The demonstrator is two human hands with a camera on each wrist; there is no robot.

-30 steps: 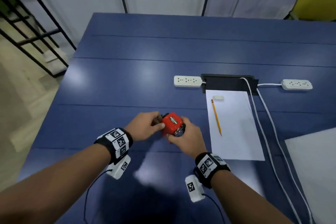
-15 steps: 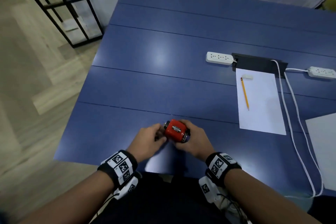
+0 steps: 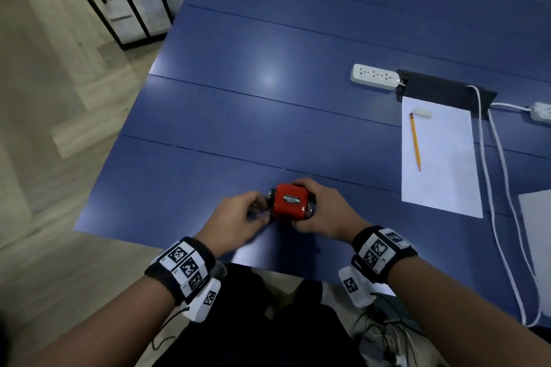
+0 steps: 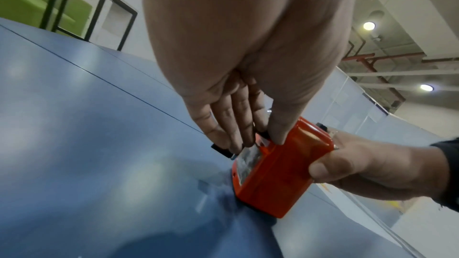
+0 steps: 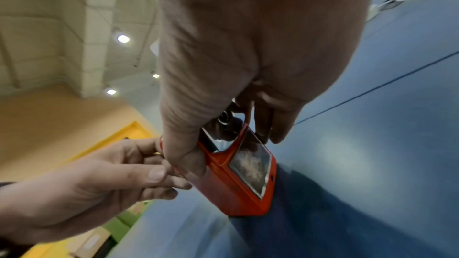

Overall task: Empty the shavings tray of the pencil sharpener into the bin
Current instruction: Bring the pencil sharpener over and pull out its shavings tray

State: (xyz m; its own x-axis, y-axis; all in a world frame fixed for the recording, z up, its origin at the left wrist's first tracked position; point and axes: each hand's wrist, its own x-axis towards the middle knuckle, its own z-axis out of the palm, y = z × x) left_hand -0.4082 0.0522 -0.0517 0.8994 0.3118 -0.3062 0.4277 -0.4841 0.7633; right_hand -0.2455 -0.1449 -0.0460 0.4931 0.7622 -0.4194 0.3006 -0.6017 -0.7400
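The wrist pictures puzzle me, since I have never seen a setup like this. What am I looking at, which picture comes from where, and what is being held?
No machine here: a person works with bare hands, wearing a camera on the head and one on each wrist, held by bands with black-and-white markers.

The head view looks down at a blue table. The other two views look along each hand at its fingers.

The right hand grips a red pencil sharpener, which seems to rest on the table near its front edge. The left hand pinches a dark part at the sharpener's left end; what that part is cannot be told. In the right wrist view a clear window shows pale shavings inside.

Further right lie a sheet of paper with a yellow pencil and a white eraser on it, plus two power strips with white cables. No bin is in view.
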